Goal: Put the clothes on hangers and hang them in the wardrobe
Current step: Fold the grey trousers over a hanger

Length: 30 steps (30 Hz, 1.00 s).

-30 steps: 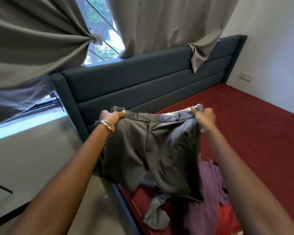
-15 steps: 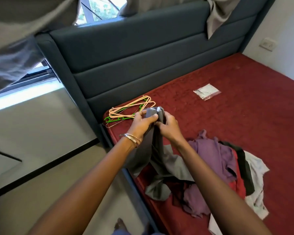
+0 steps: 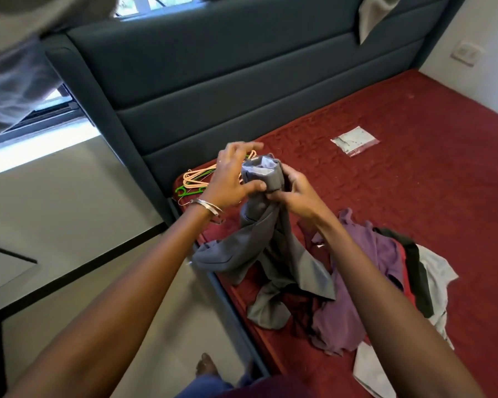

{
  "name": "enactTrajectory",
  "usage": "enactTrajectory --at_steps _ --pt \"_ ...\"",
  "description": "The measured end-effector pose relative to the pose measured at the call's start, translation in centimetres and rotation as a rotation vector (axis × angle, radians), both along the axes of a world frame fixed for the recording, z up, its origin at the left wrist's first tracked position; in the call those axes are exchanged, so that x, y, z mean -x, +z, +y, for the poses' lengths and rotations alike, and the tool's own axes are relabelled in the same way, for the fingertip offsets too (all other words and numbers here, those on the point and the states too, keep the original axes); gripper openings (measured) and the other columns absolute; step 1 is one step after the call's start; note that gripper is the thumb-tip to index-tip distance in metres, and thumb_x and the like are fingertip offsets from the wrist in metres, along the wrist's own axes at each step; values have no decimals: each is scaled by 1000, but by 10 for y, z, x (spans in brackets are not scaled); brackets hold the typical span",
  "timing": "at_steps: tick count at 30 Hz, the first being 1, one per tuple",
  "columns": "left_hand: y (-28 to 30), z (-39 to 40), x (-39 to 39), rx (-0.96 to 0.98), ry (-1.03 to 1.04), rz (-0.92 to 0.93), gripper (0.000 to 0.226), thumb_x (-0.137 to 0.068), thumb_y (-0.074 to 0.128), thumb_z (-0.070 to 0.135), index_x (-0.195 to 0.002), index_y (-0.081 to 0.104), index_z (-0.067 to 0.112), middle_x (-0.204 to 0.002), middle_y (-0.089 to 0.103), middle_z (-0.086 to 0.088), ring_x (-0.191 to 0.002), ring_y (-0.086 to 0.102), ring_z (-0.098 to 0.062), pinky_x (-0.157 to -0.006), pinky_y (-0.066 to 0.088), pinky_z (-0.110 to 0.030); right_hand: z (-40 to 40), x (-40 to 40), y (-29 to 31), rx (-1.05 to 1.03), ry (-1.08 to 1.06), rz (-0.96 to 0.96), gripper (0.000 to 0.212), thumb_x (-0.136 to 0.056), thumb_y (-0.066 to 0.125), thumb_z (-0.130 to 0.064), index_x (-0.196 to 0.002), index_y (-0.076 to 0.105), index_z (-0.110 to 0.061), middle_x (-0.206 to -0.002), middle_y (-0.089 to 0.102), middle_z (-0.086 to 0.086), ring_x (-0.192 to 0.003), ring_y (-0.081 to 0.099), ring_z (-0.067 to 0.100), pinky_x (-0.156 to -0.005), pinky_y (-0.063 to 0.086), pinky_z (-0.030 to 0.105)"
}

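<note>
Grey trousers (image 3: 270, 248) hang folded lengthwise over the corner of the red bed (image 3: 414, 196), legs trailing onto the mattress. My right hand (image 3: 295, 195) grips the doubled waistband from the right. Just left of it, my left hand (image 3: 232, 175) has its fingers spread and only its thumb touches the cloth. A bunch of orange and green hangers (image 3: 194, 182) lies on the bed corner behind my left hand, partly hidden by it. More clothes lie in a pile: a purple garment (image 3: 354, 285) with black and white pieces (image 3: 434, 271) beside it.
The dark padded headboard (image 3: 242, 81) runs behind the bed. A small clear plastic bag (image 3: 354, 140) lies on the mattress farther back. Pale floor (image 3: 84, 239) is on the left, with my foot (image 3: 206, 366) near the bed frame. Curtains hang at top left.
The trousers, held spread by both waistband ends, were folded in half. My left hand's fingers have now come off the waistband and spread; my right hand keeps hold. The view tilted down.
</note>
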<state>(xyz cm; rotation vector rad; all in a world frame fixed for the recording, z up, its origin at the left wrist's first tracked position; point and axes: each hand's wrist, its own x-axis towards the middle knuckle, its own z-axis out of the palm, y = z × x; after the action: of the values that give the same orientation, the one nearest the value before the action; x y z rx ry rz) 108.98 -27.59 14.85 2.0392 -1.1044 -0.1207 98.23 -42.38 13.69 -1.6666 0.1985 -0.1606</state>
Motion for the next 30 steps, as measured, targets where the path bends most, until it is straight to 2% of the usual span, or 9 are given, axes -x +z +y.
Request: enactTrajectory --at_steps 2,4,6,9,15,21,26,28,30 --pt "11 -6 -12 -50 -145 -99 80 -76 62 54 -143 38 18 -140 44 -1 -129 39 -17 -112 21 -43 -10 -3 13 -8 89 -41 65 -74 57 21 -130 45 -8 -118 58 3 -105 58 2 -91 46 20" --pt "22 -10 -21 -90 -190 -96 72 -79 52 59 -136 47 15 -126 57 2 -117 50 -12 -111 14 -48 -23 -5 20 -56 94 -85 62 -77 59 21 -132 43 -4 -114 61 7 -101 60 7 -88 49 22" --pt "29 -16 -24 -18 -149 -116 58 -82 53 56 -114 59 8 -99 61 4 -94 56 -11 -107 28 -40 -28 -6 23 -160 11 -135 61 -76 66 16 -126 41 -9 -102 64 13 -89 64 15 -80 53 26" --pt "34 -26 -23 -8 -24 -154 56 -82 52 57 -97 57 3 -79 58 -2 -77 60 -29 -69 42 -33 -30 -12 16 -321 -114 -181 66 -70 72 5 -122 37 -16 -94 63 12 -81 65 18 -78 54 31" --pt "66 -27 -45 16 94 -266 74 -62 57 75 -97 61 9 -85 67 -11 -80 64 -32 -69 50 -41 -44 0 -43 -108 46 63 99 -53 93 -22 -137 40 -15 -128 58 18 -116 59 27 -96 51 42" --pt "145 -19 -84 12 181 -491 72 -59 62 77 -96 66 16 -92 69 -6 -85 63 -24 -71 51 -38 -21 -15 -91 453 -227 235 28 -78 76 -7 -104 66 -8 -95 70 4 -87 62 17 -80 52 41" --pt "197 -6 -103 49 309 -614 63 -60 64 70 -100 64 22 -97 68 -3 -92 61 -23 -73 45 -36 -5 -54 -44 604 -676 -110 24 -75 60 -8 -99 53 -7 -99 59 12 -94 53 31 -76 40 39" --pt "209 -1 -106 71 326 -637 63 -59 63 70 -100 64 23 -99 69 -1 -93 61 -20 -74 44 -34 0 -66 -24 721 -703 -304 23 -81 65 -28 -90 54 -9 -96 55 10 -93 47 24 -76 33 34" --pt "220 5 -106 78 338 -660 61 -61 63 69 -102 65 24 -101 69 0 -95 61 -19 -75 43 -34 20 -74 -11 544 -576 -360 30 -82 70 -37 -83 57 -10 -85 56 4 -81 52 19 -72 40 31"
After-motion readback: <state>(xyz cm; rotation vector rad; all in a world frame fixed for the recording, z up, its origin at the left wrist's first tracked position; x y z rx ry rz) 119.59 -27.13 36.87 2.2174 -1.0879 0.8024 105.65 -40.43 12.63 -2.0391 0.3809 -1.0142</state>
